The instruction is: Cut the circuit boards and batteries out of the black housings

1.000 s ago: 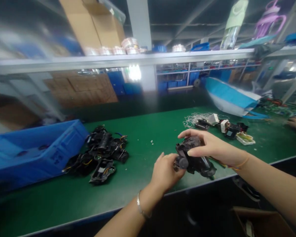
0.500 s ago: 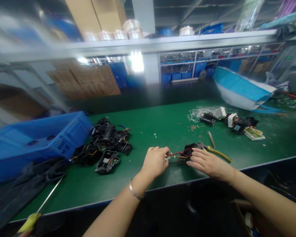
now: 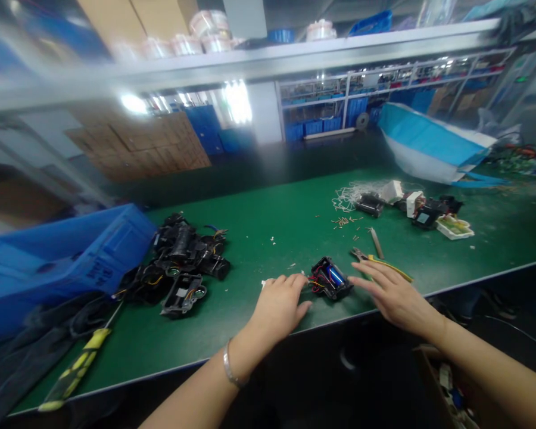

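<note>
A black plastic housing lies on the green bench with its inside facing up, showing a blue cylinder and red and yellow wires. My left hand rests just left of it, fingers flat and thumb apart, close to the wire ends; the fingertips hide part of them. To the right of the housing, my right hand is open, its fingers stretched toward the housing's side. Behind those fingers lie yellow-handled cutting pliers, partly covered by the hand. A grey pen-like tool lies farther back.
Black housings are heaped at left beside a blue bin. A screwdriver lies by a dark cloth. Small screws, white strings and a blue-white bag are at the back right.
Both hands have come off the housing and wires, and their fingers have spread. The housing now shows its open inside. The screwdriver at left has moved up onto the bench. The view has shifted.
</note>
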`<state>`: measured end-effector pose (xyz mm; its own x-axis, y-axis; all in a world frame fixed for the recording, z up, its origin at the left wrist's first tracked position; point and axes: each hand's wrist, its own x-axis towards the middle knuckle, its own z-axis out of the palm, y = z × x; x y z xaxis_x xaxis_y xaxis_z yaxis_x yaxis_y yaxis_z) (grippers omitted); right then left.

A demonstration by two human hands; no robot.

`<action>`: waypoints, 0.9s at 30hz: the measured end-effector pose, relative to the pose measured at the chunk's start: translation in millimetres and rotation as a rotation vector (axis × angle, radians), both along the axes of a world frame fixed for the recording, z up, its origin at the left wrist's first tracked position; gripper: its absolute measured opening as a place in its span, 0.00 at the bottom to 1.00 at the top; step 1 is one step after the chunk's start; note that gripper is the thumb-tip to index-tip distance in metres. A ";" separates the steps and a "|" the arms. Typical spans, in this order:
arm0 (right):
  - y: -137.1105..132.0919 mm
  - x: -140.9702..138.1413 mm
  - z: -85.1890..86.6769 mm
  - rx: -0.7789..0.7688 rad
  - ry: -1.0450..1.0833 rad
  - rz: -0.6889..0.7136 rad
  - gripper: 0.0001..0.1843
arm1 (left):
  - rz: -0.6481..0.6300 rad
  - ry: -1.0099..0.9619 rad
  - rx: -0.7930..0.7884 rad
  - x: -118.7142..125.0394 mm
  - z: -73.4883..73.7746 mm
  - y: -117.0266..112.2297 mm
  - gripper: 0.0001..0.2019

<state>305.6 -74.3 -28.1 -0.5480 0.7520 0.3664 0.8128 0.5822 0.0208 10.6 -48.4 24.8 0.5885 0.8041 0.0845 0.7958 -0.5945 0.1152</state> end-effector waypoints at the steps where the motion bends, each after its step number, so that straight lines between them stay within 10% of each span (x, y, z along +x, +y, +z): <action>1: 0.0 3.4 -4.3 0.016 0.053 -0.122 0.30 | 0.021 -0.009 -0.006 0.8 -0.2 0.1 0.18; 6: 4.1 14.3 -34.0 0.020 0.131 -0.598 0.40 | 0.127 -0.073 -0.023 6.2 -1.2 2.2 0.14; 13: -2.8 -4.0 -26.8 -0.084 0.140 -0.633 0.34 | 0.078 -0.141 -0.064 11.5 -13.5 8.9 0.14; 17: -2.8 5.1 -7.8 -0.313 0.519 -0.666 0.34 | 0.073 -0.171 -0.104 8.2 -18.3 9.7 0.13; 22: -41.5 -1.3 12.1 -1.036 1.525 -0.403 0.30 | 0.057 -0.209 -0.170 2.3 -16.1 7.1 0.10; 27: -91.3 -59.1 8.8 -1.425 1.849 0.004 0.26 | 0.050 -0.221 -0.197 0.9 -12.6 4.8 0.08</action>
<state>246.5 -165.6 -19.3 -0.3733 0.8879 -0.2690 -0.5145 -0.4394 -0.7363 11.5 -43.6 12.3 0.5323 0.8453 0.0459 0.7662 -0.5041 0.3985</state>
